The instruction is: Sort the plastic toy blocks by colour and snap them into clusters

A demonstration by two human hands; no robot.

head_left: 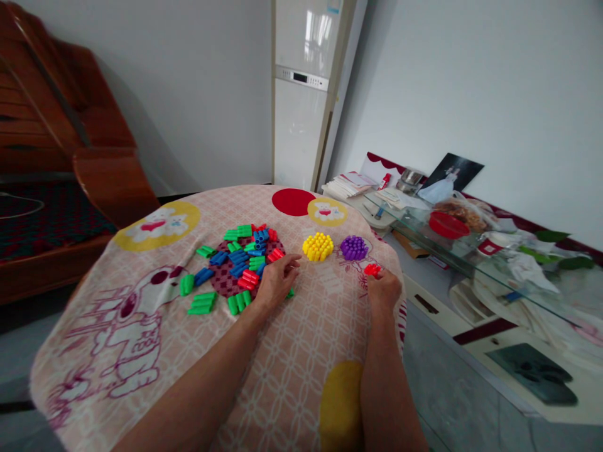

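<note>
A loose spread of green, blue and red plastic tube pieces (239,263), many joined side by side in short rows, lies on the cloth-covered table (301,364). My left hand (279,279) is over the right edge of that spread, its fingers pointing right and slightly apart, with nothing visible between them. A green piece shows partly from beneath it. My right hand (384,290) is closed on a small cluster of red tube pieces (372,270) near the table's right edge. Between the hands, farther back, stand a round yellow bundle (318,247) and a round purple bundle (353,247) of tubes.
To the right, a glass-topped cabinet (424,226) holds papers, a red bowl (448,225), bags and a cup. A wooden chair (108,182) stands at the left. Behind the table rises a tall white appliance (301,125) against the wall.
</note>
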